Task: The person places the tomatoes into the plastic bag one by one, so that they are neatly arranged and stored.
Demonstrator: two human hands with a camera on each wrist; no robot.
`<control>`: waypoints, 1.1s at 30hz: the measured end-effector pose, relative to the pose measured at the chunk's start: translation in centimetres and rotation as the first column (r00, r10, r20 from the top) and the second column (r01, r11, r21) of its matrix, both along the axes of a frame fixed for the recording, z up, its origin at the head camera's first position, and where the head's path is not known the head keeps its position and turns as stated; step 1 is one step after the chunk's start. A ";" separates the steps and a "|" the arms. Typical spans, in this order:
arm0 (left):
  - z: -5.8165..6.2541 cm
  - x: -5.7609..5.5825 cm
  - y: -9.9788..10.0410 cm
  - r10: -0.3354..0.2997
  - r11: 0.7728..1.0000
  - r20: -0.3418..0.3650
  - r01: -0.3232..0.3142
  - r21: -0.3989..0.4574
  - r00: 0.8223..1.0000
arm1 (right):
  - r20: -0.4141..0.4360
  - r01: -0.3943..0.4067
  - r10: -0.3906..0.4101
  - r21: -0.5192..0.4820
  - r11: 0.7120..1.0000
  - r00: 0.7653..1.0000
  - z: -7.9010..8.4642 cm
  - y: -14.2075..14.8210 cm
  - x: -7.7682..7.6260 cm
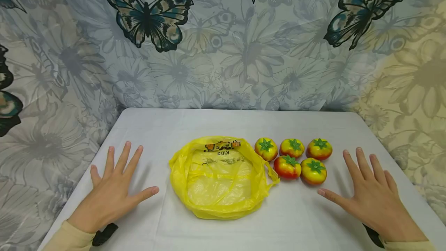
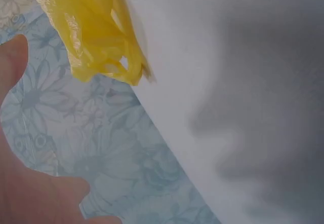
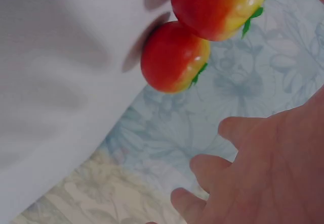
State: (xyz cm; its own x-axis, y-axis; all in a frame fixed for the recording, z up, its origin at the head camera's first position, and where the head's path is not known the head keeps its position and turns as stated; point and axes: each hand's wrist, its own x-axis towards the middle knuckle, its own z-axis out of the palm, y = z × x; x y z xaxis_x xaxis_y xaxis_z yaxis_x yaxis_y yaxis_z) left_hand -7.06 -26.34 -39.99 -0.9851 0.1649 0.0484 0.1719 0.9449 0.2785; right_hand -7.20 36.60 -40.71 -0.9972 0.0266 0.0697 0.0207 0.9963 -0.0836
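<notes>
A yellow plastic bag [image 1: 219,210] lies in the middle of the table, its mouth spread wide toward the head camera. To its right sit several red-and-yellow tomatoes [image 1: 287,167] with green leafy tops, grouped in two rows; two tomatoes [image 3: 174,57] show in the right wrist view. My left hand [image 1: 113,191] hovers left of the bag, fingers spread, holding nothing. On the other side, my right hand [image 1: 374,196] is spread right of the tomatoes, apart from them. In the left wrist view the bag [image 2: 101,26] appears beyond my thumb.
A white cloth covers the table [image 1: 195,121]. Behind and beside it hangs a grey floral curtain [image 1: 244,69] with large butterfly prints. Dark bands [image 1: 104,234] show under both wrists.
</notes>
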 end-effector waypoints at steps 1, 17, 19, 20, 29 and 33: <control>0.1 -0.1 0.1 -0.001 1.000 0.002 0.001 0.005 1.000 | 0.001 -0.003 0.003 -0.001 1.000 1.000 0.1 0.0 -0.1; 1.2 -5.4 5.5 -0.152 0.967 0.079 0.132 0.216 0.985 | -0.014 -0.156 0.155 -0.019 0.988 0.988 2.0 -3.1 -1.7; 1.1 -6.2 6.1 -0.152 0.959 0.116 0.119 0.256 0.982 | -0.019 -0.165 0.165 -0.021 0.986 0.986 2.1 -3.7 -2.0; 1.1 -6.6 6.3 -0.151 0.956 0.139 0.109 0.273 0.979 | -0.015 -0.168 0.167 -0.021 0.986 0.986 2.2 -3.9 -2.1; 1.5 -9.2 7.8 -0.153 0.952 0.326 0.050 0.302 0.933 | 0.081 -0.148 0.152 -0.056 0.987 0.985 2.4 -4.7 -2.8; 1.2 -9.9 8.3 -0.166 0.955 0.346 0.062 0.292 0.923 | 0.091 -0.160 0.165 -0.057 0.985 0.982 2.1 -4.6 -3.0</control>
State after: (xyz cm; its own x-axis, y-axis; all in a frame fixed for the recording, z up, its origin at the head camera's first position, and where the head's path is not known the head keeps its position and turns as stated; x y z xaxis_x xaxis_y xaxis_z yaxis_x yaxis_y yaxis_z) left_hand -16.98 -18.00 -38.82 -0.9178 0.3089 -0.2495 0.1122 0.8044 0.5834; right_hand -10.20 31.96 -38.64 -0.9905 -0.1357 -0.0229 -0.1313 0.9816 -0.1385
